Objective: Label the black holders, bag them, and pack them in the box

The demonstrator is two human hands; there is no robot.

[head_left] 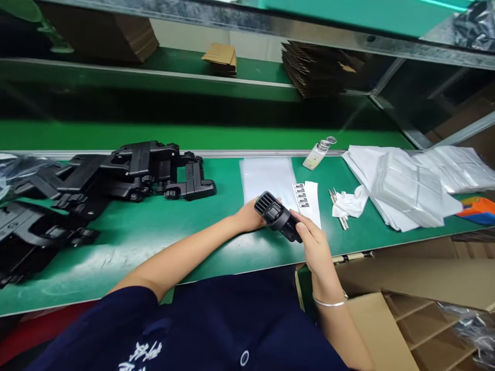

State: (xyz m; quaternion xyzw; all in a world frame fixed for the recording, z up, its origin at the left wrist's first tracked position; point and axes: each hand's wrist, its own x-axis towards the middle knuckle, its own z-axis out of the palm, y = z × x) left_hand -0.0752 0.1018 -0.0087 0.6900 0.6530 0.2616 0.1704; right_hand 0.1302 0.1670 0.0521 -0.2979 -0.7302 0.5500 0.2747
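Observation:
A black plastic part with a slotted, grille-like end is held tilted above the green bench, in front of my body. My right hand is closed on its lower right end, thumb on top. My left hand is closed round the slotted end from the left and behind, most of its fingers hidden by the part. Just beyond it lie a stack of clear plastic bags and a white strip of black-printed labels.
Several black plastic assemblies are piled on the left. To the right are a small dispenser bottle, metal-tipped pens, a crumpled white cloth and wrapped plastic bags. Cardboard boxes stand below the bench, lower right.

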